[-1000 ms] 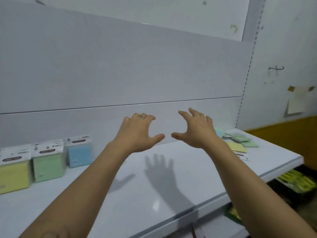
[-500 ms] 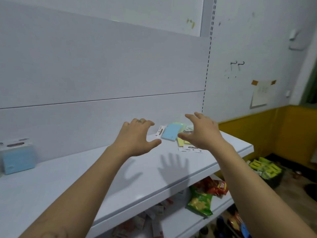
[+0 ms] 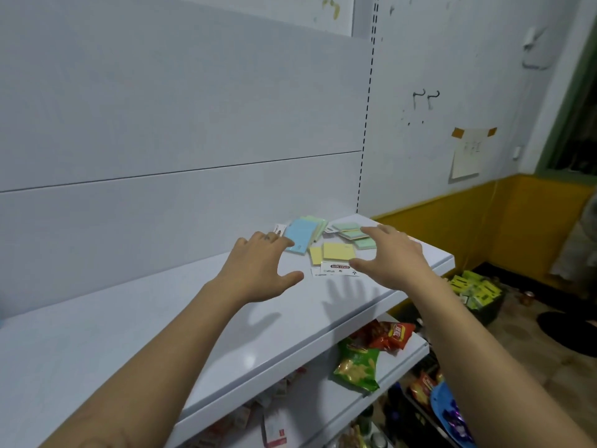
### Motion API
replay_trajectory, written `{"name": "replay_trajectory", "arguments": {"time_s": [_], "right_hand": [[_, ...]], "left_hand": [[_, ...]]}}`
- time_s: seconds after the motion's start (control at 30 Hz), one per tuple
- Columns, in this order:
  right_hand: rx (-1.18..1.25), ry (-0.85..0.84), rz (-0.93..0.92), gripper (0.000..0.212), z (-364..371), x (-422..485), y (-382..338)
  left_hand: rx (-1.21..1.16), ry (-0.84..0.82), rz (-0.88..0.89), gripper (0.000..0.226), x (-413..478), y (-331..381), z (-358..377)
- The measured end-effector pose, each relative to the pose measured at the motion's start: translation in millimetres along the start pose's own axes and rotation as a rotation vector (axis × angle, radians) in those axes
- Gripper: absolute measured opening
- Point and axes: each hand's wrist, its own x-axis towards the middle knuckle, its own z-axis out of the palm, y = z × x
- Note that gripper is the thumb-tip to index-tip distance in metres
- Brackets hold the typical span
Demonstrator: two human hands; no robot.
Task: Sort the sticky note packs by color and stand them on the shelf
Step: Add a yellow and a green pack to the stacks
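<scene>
Blue, yellow and green packs are now mid-view: over the last second the head swung right, so the standing row at the shelf's left end dropped out of view and the loose pile came in. Both hands went with it, from bare shelf [image 3: 161, 334] to the pile. Judgement: one batch is stood, this is the reach for the next pick, and a fair part of the sorting remains.

Pile lies flat in the shelf's far right corner, about 1 o'clock from the person, nothing upright.
- blue sticky note pack [image 3: 298, 236]: at 10 o'clock in the pile, lying on a pale green pack [image 3: 316, 221].
- yellow pack [image 3: 339, 252]: pile centre, white header card toward 6 o'clock; a second yellow pack [image 3: 316, 256] touches it at 9 o'clock.
- green packs [image 3: 348, 226]: at 1 o'clock, partly hidden by the right hand.

Left hand [image 3: 258, 270]: spread wide, fingers slightly curved, holding nothing. Fingertips reach the blue pack's near corner; cannot tell whether they touch.
Right hand [image 3: 392, 260]: also spread wide and empty, over the green packs. Thumb points to 9 o'clock, just beside the yellow pack's header card; contact unclear.

Snack bags [image 3: 357, 367] sit on the lower shelf at 5 o'clock.
</scene>
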Motion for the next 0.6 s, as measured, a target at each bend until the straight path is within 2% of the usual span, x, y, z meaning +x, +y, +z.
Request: {"name": "replay_trajectory", "arguments": {"time_s": [0.4, 0.6], "right_hand": [[-0.097, -0.057, 0.123, 0.074, 20.0, 38.9, -8.8], [-0.09, -0.078, 0.194, 0.073, 31.4, 52.2, 13.4]], "left_hand": [[-0.11, -0.039, 0.201, 0.058, 63.1, -34.3, 36.2], [-0.116, -0.092, 0.317, 0.056, 103.7, -31.3, 53.5]]}}
